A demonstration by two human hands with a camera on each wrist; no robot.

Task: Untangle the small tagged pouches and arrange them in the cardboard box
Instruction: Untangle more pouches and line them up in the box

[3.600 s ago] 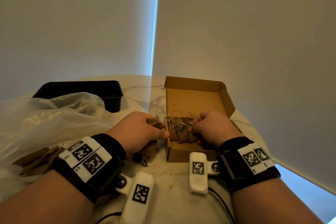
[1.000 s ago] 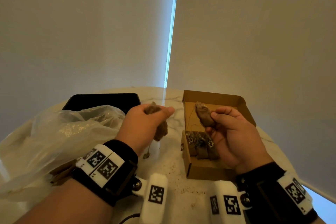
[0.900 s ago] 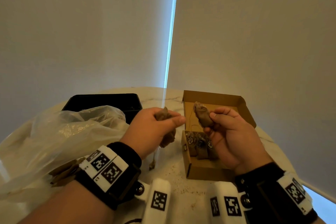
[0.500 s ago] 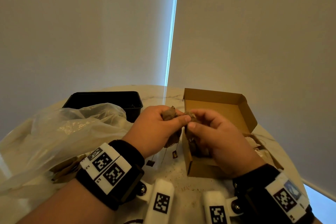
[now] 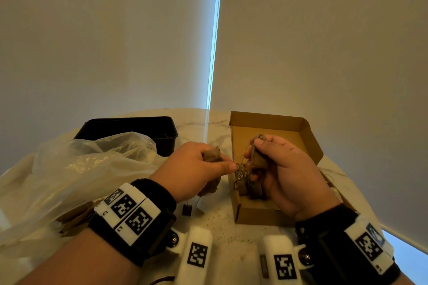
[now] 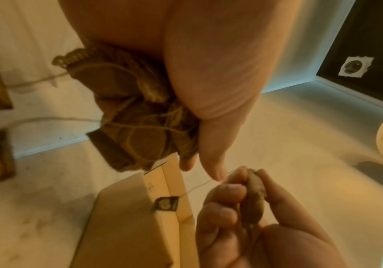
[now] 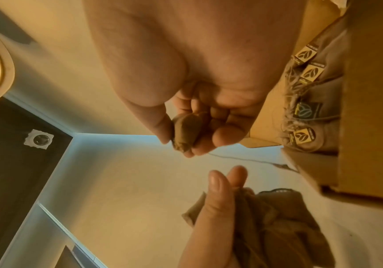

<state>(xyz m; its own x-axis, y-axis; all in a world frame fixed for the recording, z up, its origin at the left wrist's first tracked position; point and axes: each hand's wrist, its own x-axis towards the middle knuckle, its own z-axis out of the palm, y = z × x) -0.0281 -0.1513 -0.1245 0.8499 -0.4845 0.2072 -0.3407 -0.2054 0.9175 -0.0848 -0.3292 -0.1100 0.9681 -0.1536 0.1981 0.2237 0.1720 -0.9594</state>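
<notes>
My left hand (image 5: 231,165) grips a tangled clump of brown pouches (image 5: 212,155) just left of the open cardboard box (image 5: 259,215). String winds round the clump (image 6: 140,117). My right hand (image 5: 254,148) pinches a single brown pouch (image 5: 257,157) above the box's left part. The same pouch (image 7: 186,134) sits between thumb and fingers. A thin string (image 7: 243,159) runs between the hands, and a small dark tag (image 6: 165,204) hangs on it by the box wall. Several tagged pouches (image 5: 251,188) stand in the box's near left corner.
A black plastic tray (image 5: 129,129) stands at the back left. In front of it lies a crumpled clear plastic bag (image 5: 81,169) holding brown packets. A loose tag (image 5: 187,210) dangles near the marble tabletop (image 5: 217,229), which carries crumbs. The round table's edge curves off to the right.
Half a second ago both hands met at the box's left wall. They have drawn apart, the right hand carrying its pouch over the box, with a string stretched between them.
</notes>
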